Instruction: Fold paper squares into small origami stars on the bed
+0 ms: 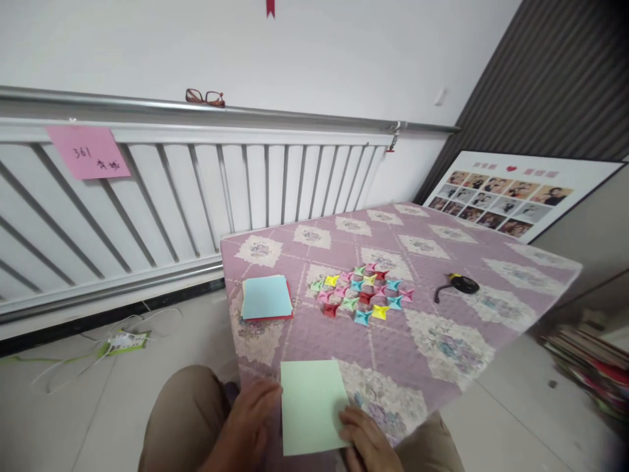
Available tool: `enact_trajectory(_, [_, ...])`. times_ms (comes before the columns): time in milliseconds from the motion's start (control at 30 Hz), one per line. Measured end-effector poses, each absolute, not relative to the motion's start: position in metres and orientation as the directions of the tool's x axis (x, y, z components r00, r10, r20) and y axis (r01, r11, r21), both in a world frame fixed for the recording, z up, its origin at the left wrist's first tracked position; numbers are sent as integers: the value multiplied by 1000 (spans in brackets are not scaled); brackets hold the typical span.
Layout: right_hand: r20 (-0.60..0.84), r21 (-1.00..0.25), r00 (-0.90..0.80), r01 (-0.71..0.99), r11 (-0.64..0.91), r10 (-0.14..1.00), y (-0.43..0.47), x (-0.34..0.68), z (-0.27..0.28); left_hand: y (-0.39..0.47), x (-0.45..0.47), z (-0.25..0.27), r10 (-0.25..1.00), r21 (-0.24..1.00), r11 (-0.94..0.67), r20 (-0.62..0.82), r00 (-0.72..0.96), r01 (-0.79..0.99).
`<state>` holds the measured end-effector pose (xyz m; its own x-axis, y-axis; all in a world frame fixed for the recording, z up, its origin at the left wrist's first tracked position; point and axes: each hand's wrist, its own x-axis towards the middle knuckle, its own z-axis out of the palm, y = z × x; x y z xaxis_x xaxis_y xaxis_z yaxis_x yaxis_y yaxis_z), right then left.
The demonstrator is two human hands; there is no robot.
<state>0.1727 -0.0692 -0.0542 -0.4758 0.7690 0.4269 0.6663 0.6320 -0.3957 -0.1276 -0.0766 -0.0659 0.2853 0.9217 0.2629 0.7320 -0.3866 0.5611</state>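
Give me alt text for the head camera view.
Both hands, left hand and right hand, hold a pale green paper sheet at the near edge of a purple quilted table. Beyond lie folded paper stars and a coloured paper stack.

Low table (442, 367) under a mauve quilted cloth with pale floral squares. Lying on it: pale green sheet (310, 405) at the near edge, stack of coloured paper (266, 297) left, cluster of folded paper stars (363, 293) centre, black tape measure (462, 284) right.
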Motion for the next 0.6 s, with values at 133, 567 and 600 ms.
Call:
enact_trajectory(133, [414,-418,-485,651,634,770,-78,176,-53,-118,-110,-90,886,494,-460,317,339,738])
enact_trajectory(567, [273,-504,-396,718,480,877,-80,205,-52,-118,-69,-43,955,564,-298,183,235,770])
enact_trajectory(600, [261,-498,-393,727,472,881,-77,202,-53,-118,-69,-43,955,562,-297,191,228,772])
